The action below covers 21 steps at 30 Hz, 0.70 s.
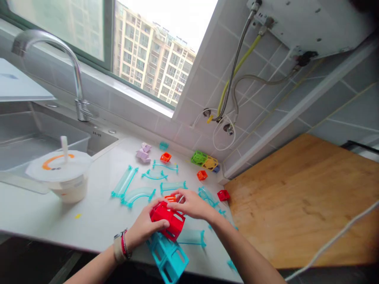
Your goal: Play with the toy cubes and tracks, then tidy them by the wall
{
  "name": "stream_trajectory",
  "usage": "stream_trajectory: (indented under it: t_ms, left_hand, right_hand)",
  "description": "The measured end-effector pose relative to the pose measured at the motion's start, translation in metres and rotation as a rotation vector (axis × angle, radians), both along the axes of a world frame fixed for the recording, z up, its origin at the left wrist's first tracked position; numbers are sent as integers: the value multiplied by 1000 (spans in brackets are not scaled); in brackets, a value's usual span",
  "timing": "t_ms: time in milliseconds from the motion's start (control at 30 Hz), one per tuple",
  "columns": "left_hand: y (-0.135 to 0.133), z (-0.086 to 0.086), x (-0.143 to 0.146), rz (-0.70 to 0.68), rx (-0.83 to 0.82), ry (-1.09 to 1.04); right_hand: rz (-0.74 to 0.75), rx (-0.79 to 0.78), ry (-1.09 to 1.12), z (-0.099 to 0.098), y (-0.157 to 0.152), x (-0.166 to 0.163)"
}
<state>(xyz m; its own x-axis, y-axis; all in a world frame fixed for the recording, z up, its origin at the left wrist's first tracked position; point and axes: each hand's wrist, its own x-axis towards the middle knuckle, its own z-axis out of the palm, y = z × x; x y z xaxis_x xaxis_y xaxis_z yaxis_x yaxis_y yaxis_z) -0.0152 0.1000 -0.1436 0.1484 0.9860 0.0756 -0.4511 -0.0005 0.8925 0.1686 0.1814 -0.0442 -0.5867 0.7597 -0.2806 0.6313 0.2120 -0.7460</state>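
Red block (169, 221) clasped by left hand (144, 225), grip partly curled.

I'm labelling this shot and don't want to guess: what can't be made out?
All in the head view:
Left hand: some fingers, hidden by the red block.
Orange piece: partly covered by the right hand.
Sink: cut off by the left edge.
White unit: cut off by the top edge.
Cup lid: dark print too small to read.

At lower centre, your left hand (145, 225) grips a red hollow plastic block (171, 221) above a turquoise hollow plastic stack (167, 252); your right hand (191, 203) is at an orange slotted plastic piece (169, 198). Upper left stands a curved chrome faucet (77, 75).
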Motion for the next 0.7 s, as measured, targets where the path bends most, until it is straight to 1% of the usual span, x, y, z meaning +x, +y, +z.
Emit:
stream_trajectory:
  t_ms: [133, 200, 267, 300, 367, 467, 533, 600, 633, 700]
  left_hand:
    - [-8, 4, -2, -69, 28, -28]
    - [-14, 8, -4, -105, 14, -53]
    - [-21, 13, -6, -130, -22, -64]
    - [-25, 16, -6, -126, -46, -68]
    - [-33, 21, -8, -66, -112, -78]
    - [-47, 26, -16, 123, -273, -104]
    - [-59, 30, -26, 213, -395, -115]
    - [-73, 33, -39, 273, -476, -132]
    - [-80, 35, -47, 304, -502, -145]
    - [-92, 40, -63, 362, -538, -179]
  right_hand:
    - [-56, -64, 77, 0, -4, 2]
    - [-41, -96, 125, 0, -7, 4]
    - [-36, -85, 162, -1, -8, 6]
    - [-54, -45, 170, -2, -7, 7]
    - [-114, 110, 145, -2, -1, 9]
    - [-188, 372, 40, -2, 7, 10]
    - [-211, 481, 4, -2, 7, 8]
    - [-189, 488, 32, -2, -1, 2]
    - [-150, 466, 59, -4, -8, -3]
    - [-19, 422, 98, -12, -25, -15]
